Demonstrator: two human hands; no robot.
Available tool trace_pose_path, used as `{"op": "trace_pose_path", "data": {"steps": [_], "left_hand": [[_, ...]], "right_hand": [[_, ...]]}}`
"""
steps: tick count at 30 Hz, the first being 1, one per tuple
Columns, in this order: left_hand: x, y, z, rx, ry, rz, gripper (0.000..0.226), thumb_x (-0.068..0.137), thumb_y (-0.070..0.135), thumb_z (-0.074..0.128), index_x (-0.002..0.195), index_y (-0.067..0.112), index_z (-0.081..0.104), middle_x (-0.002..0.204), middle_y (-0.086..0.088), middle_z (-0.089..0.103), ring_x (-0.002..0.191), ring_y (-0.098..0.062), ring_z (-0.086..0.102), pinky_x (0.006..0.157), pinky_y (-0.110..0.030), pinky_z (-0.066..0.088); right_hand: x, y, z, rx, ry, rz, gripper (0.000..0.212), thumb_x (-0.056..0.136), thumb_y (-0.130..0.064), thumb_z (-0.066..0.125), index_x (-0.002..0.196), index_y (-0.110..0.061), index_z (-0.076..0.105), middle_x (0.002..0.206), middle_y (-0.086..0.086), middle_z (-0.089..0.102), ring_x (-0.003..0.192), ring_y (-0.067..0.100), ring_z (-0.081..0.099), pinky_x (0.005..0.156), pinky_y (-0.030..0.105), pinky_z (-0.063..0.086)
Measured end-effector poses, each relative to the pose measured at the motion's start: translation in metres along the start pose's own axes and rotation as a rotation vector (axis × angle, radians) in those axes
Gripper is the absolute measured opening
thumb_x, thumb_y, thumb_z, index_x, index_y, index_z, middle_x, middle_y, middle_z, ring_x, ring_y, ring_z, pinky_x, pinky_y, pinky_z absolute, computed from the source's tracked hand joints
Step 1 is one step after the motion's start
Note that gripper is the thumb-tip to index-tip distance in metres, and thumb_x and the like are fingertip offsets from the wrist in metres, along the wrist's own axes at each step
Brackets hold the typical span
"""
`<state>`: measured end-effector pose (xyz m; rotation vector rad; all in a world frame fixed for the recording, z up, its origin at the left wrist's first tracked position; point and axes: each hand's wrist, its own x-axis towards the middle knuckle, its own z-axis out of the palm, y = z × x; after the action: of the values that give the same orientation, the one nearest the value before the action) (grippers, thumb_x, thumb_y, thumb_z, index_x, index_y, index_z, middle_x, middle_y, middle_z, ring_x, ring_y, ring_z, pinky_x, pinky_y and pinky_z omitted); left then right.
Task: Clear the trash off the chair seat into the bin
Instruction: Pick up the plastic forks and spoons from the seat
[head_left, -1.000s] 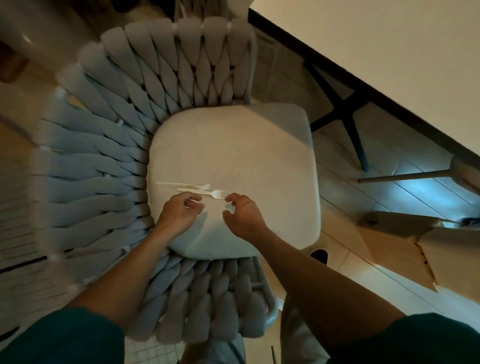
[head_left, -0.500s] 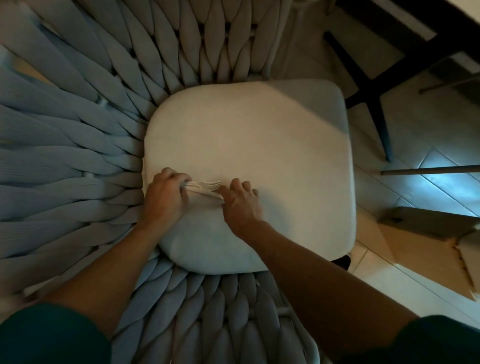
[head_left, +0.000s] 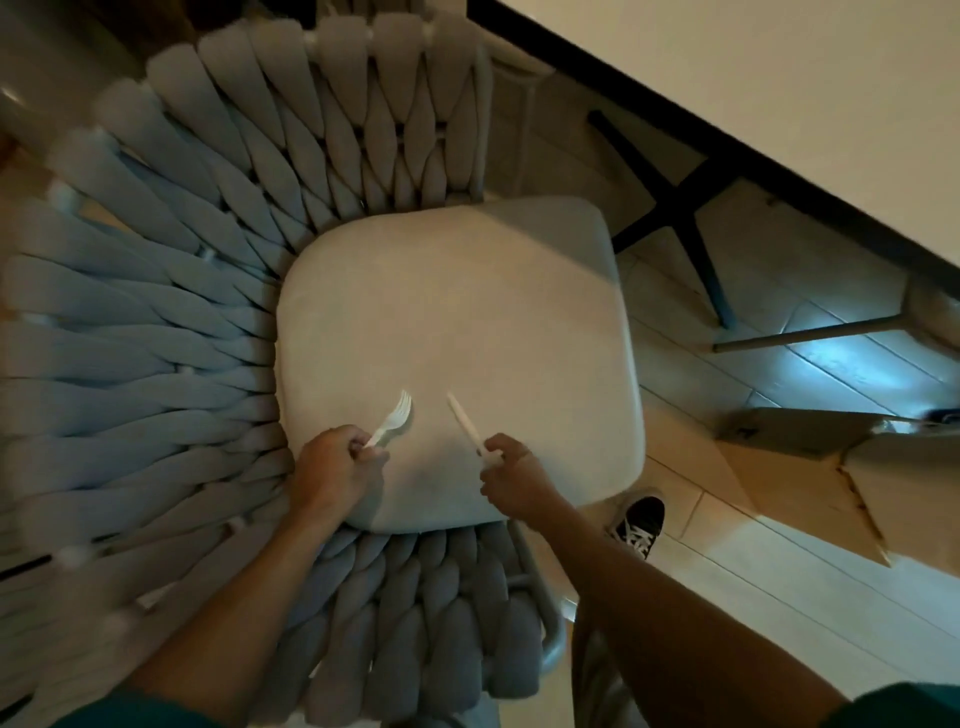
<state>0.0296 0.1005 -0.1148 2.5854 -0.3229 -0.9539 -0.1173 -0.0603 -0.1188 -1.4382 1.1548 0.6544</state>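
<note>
A pale grey seat cushion (head_left: 467, 312) lies in a chair with thick woven grey straps (head_left: 130, 364). My left hand (head_left: 332, 470) is closed around the handle of a white plastic fork (head_left: 392, 423), tines pointing up and away, just above the cushion's near left part. My right hand (head_left: 511, 475) grips one end of a second white plastic utensil (head_left: 465, 423); only its slim handle shows, pointing up and left. Both pieces are lifted off the cushion. No bin is in view.
A white table top with a dark edge (head_left: 727, 104) runs diagonally at the upper right, its black leg (head_left: 691, 218) on the tiled floor. A cardboard box (head_left: 831, 467) sits at the right. My shoe (head_left: 641, 522) stands beside the chair's front corner.
Both utensils lay side by side on the cushion under my fingers; now each hand has picked one up and the hands have drawn apart. The camera has pulled back.
</note>
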Motion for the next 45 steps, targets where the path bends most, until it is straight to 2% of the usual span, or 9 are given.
{"op": "trace_pose_path", "data": {"steps": [4, 8, 14, 20, 23, 27, 33, 36, 45], "left_hand": [[-0.052, 0.052, 0.006, -0.117, -0.077, -0.015, 0.008, 0.078, 0.02, 0.074, 0.073, 0.018, 0.068, 0.067, 0.001, 0.063, 0.075, -0.024, 0.063, 0.073, -0.033, 0.048], [-0.098, 0.11, 0.018, -0.237, -0.123, 0.012, 0.005, 0.075, 0.02, 0.075, 0.074, 0.019, 0.07, 0.064, 0.003, 0.063, 0.067, -0.015, 0.059, 0.066, -0.023, 0.044], [-0.153, 0.187, 0.034, -0.284, -0.17, 0.067, 0.011, 0.077, 0.026, 0.076, 0.085, 0.019, 0.072, 0.073, 0.007, 0.067, 0.069, -0.005, 0.061, 0.064, -0.014, 0.043], [-0.198, 0.275, 0.067, -0.263, -0.209, 0.112, 0.024, 0.075, 0.031, 0.078, 0.092, 0.025, 0.063, 0.085, 0.003, 0.069, 0.078, -0.011, 0.066, 0.068, -0.026, 0.055], [-0.21, 0.311, 0.088, -0.202, -0.216, 0.163, 0.02, 0.075, 0.027, 0.079, 0.083, 0.022, 0.061, 0.079, 0.004, 0.067, 0.072, -0.007, 0.063, 0.057, -0.015, 0.044], [-0.227, 0.356, 0.119, -0.086, -0.299, 0.212, 0.016, 0.075, 0.026, 0.079, 0.079, 0.022, 0.064, 0.082, 0.006, 0.067, 0.075, -0.006, 0.064, 0.066, -0.02, 0.052], [-0.244, 0.41, 0.156, 0.04, -0.373, 0.344, 0.015, 0.078, 0.029, 0.075, 0.086, 0.02, 0.066, 0.084, 0.006, 0.066, 0.076, -0.005, 0.059, 0.062, -0.015, 0.044], [-0.244, 0.435, 0.167, 0.052, -0.367, 0.372, 0.014, 0.081, 0.028, 0.072, 0.088, 0.018, 0.065, 0.083, 0.005, 0.062, 0.075, -0.007, 0.057, 0.057, -0.012, 0.036], [-0.238, 0.486, 0.201, 0.093, -0.377, 0.382, 0.007, 0.083, 0.024, 0.069, 0.086, 0.02, 0.065, 0.082, 0.004, 0.062, 0.078, -0.01, 0.058, 0.068, -0.024, 0.045]], "right_hand": [[-0.038, 0.009, -0.036, 0.489, -0.023, 0.084, 0.024, 0.091, 0.007, 0.035, 0.1, -0.009, 0.05, 0.069, 0.01, 0.039, 0.046, 0.015, 0.042, 0.044, 0.022, 0.04], [-0.065, 0.014, -0.069, 0.57, -0.004, 0.117, 0.011, 0.094, -0.016, 0.048, 0.1, -0.01, 0.055, 0.077, 0.008, 0.048, 0.056, 0.016, 0.045, 0.053, 0.027, 0.039], [-0.106, 0.037, -0.111, 0.78, -0.042, 0.089, 0.039, 0.088, -0.05, 0.057, 0.104, -0.014, 0.058, 0.083, 0.008, 0.052, 0.062, 0.016, 0.051, 0.056, 0.028, 0.044], [-0.146, 0.077, -0.177, 1.034, -0.077, -0.007, 0.064, 0.076, -0.066, 0.061, 0.114, -0.014, 0.061, 0.099, 0.013, 0.066, 0.086, 0.022, 0.061, 0.08, 0.037, 0.046], [-0.159, 0.098, -0.206, 1.05, -0.072, -0.026, 0.044, 0.088, -0.046, 0.06, 0.115, -0.012, 0.062, 0.106, 0.015, 0.066, 0.093, 0.025, 0.061, 0.083, 0.04, 0.049], [-0.174, 0.129, -0.256, 1.105, 0.008, -0.002, 0.02, 0.096, -0.021, 0.054, 0.107, -0.007, 0.061, 0.09, 0.013, 0.063, 0.075, 0.021, 0.061, 0.062, 0.032, 0.051], [-0.176, 0.18, -0.324, 1.17, 0.144, 0.081, 0.018, 0.098, -0.016, 0.052, 0.093, -0.001, 0.06, 0.077, 0.015, 0.064, 0.069, 0.025, 0.064, 0.075, 0.043, 0.057], [-0.174, 0.208, -0.356, 1.158, 0.256, 0.122, 0.017, 0.099, -0.015, 0.048, 0.096, -0.001, 0.057, 0.073, 0.014, 0.06, 0.063, 0.024, 0.062, 0.059, 0.035, 0.056], [-0.164, 0.295, -0.456, 1.107, 0.426, 0.145, 0.012, 0.099, -0.01, 0.047, 0.097, -0.004, 0.058, 0.069, 0.008, 0.054, 0.058, 0.018, 0.055, 0.053, 0.03, 0.047]]}}
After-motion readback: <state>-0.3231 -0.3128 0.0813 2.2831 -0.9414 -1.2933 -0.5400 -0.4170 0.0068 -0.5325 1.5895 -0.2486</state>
